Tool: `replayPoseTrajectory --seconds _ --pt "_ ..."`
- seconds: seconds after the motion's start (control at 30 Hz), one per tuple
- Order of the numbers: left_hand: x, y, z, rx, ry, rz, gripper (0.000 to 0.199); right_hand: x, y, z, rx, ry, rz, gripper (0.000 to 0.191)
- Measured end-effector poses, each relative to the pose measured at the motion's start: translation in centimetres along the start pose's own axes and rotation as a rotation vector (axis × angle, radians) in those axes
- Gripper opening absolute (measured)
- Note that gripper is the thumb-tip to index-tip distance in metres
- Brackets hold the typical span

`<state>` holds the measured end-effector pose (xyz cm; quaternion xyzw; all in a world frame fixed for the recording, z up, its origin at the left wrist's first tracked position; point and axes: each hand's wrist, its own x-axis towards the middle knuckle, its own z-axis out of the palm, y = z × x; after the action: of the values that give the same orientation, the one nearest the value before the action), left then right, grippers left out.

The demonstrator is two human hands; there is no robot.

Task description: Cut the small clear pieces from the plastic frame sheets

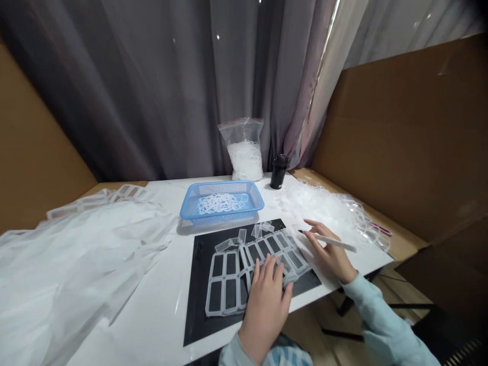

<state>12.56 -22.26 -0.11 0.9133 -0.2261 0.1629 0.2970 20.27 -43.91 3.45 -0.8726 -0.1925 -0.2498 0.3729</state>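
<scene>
My left hand (pixel 266 299) lies flat with fingers spread on translucent plastic sheets of rectangular frames (pixel 223 279). These sheets rest partly overlapped on a black mat (pixel 195 310). In my right hand (pixel 334 256), just right of the mat, is a slim white pen-like tool (pixel 339 243) with a dark, pointed tip aimed left. Whether it is a blade or a pen tip is too small to tell. Several loose clear rectangular pieces (pixel 263 230) lie at the mat's upper edge. Part of the sheets is hidden under my left hand.
A blue basket (pixel 185 208) with small white rings stands behind the mat. Farther back are a zip bag (pixel 246 157) of white pieces and a black bottle (pixel 279 173). Piled sheets (pixel 87 264) cover the left; clear scraps (pixel 320 203) lie right. Cardboard walls (pixel 400 137) flank the table.
</scene>
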Motion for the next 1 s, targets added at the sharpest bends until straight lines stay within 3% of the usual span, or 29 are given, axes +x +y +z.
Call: replayPoseTrajectory --seconds 0.07,0.23,0.5,0.6,0.67,0.77,0.87,1.0 --pt "0.1 0.1 -0.5 -0.037 0.034 -0.010 0.015 -0.8 -0.9 -0.1 0.046 -0.039 0.027 0.026" --pt "0.5 0.5 -1.8 -0.115 0.179 -0.157 0.017 -2.3 -2.4 -0.6 0.180 -0.075 0.121 0.029" --pt "0.4 0.1 -2.2 -0.266 0.250 -0.271 0.024 -3.3 -4.3 -1.5 0.382 -0.193 0.171 0.033" --pt "0.3 -0.4 -2.0 -0.285 0.240 -0.295 0.044 -3.3 -4.5 -1.6 0.414 -0.262 0.174 0.031" --pt "0.2 -0.7 -1.9 -0.218 0.208 -0.276 0.054 -3.3 -4.6 -1.5 0.422 -0.359 0.149 0.030" --pt "0.0 -0.7 -2.0 -0.123 0.160 -0.211 0.038 -3.5 -4.5 -1.2 0.425 -0.478 0.139 0.026" --pt "-0.1 -0.1 -2.4 -0.111 0.077 -0.079 0.020 -3.7 -4.1 -0.8 0.424 -0.485 0.175 0.025" --pt "-0.5 0.6 -2.8 -0.057 -0.032 0.072 0.022 -3.8 -3.7 -0.6 0.414 -0.498 0.189 0.023"
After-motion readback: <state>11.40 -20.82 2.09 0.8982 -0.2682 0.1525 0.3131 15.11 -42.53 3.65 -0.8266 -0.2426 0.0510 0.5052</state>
